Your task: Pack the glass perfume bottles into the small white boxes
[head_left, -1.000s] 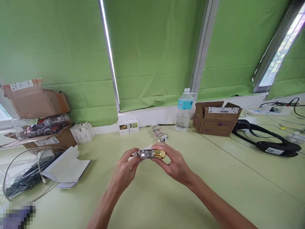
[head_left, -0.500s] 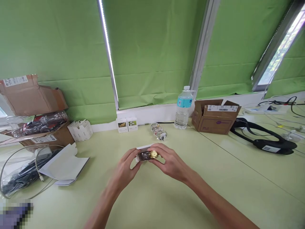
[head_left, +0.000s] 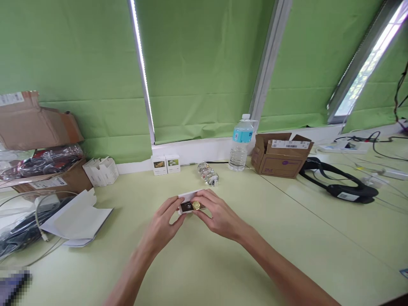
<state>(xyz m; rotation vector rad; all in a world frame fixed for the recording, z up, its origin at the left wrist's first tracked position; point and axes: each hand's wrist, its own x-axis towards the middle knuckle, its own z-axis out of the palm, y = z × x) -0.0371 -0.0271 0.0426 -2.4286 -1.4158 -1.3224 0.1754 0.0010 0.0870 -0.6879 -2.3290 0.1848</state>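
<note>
While left hand (head_left: 164,221) clamps white box (head_left: 188,196) | right hand (head_left: 218,216) pinches gold-capped vial (head_left: 196,205) | its body mostly hidden

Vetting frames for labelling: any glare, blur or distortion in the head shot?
Head view, glare: window overexposed, blind gap bright, gold cap glinting. Head view, blur: left forearm slightly soft. Head view, distortion: outer edges look stretched, wide-angle; purple item at lower left pixelated.

vial cap (head_left: 196,205): gold | held box (head_left: 188,196): white | blind (head_left: 204,63): green | bottle label (head_left: 242,135): blue
</note>
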